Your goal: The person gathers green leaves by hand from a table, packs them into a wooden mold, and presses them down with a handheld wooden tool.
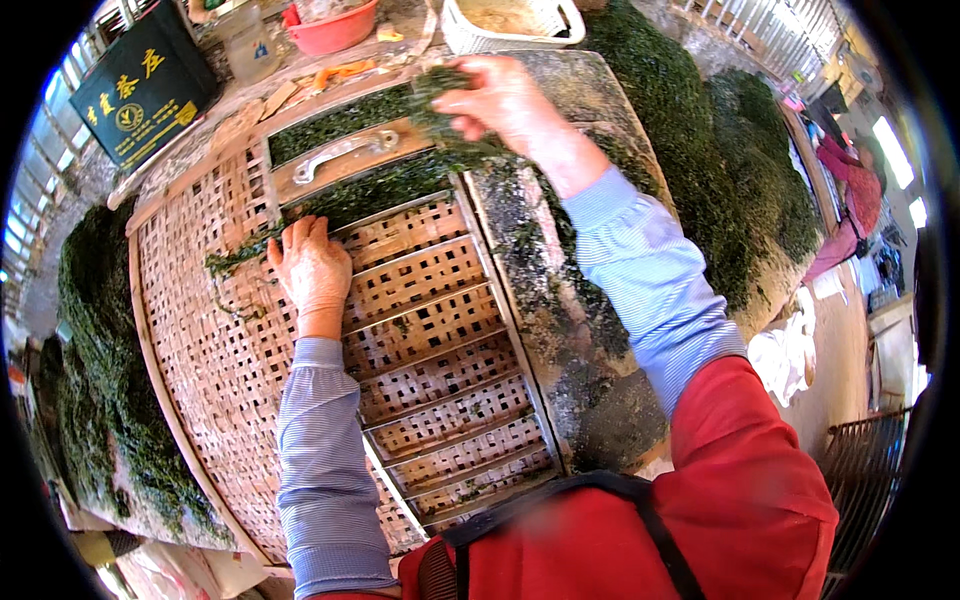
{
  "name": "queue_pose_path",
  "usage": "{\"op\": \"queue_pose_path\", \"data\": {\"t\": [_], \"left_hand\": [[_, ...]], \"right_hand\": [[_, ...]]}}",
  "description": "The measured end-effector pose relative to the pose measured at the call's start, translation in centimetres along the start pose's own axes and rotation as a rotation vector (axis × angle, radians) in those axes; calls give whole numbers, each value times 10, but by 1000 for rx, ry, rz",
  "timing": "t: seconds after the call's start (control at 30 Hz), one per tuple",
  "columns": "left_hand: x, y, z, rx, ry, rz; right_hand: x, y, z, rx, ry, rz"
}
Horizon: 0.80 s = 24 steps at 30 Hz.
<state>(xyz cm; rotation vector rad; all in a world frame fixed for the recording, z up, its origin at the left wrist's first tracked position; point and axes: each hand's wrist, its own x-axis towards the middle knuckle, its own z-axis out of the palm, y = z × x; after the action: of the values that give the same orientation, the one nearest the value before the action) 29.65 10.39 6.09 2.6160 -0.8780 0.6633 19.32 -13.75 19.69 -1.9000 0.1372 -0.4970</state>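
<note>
Here the person leans over a big woven bamboo tray (215,330) whose middle is crossed by metal slats (430,330), and the work in hand looks to me like gathering the last of the green tea leaves (375,190) off the weave toward its far end. The leaves lie in a dark band across the far part of the tray, on both sides of a wooden bar with a metal handle (340,152), with a thin trail running left along the weave. The left hand (312,268) lies flat on the tray at the near edge of that band, fingers straight and together, palm down, holding nothing; its fingertips touch the trailing leaves. The right hand (500,100) is far out over the right end of the band, fingers curled round a tuft of leaves. Most of the near weave is bare but for scattered bits, so I'd judge the clearing well along. The next move, as I read it, calls for a sweeping push from the flat hand to bunch the trail, taking care that leaves don't snag in the slats. Thick beds of the same leaves (720,170) lie to the right and to the left. At the far edge stand a red bowl (335,30) and a white basket (510,25), and another person in pink (850,190) is at the far right.
</note>
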Motion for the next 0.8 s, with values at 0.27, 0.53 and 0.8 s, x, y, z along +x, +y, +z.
{"op": "queue_pose_path", "data": {"t": [0.27,0.53,0.8], "left_hand": [[2,6,2,33,-34,8],[22,24,-7,-211,187,212],[10,-3,-3,90,30,165]], "right_hand": [[16,68,57,-1057,-204,-307],[-25,61,57,-1167,-193,-430],[-28,96,59,-1305,-199,-370]]}}
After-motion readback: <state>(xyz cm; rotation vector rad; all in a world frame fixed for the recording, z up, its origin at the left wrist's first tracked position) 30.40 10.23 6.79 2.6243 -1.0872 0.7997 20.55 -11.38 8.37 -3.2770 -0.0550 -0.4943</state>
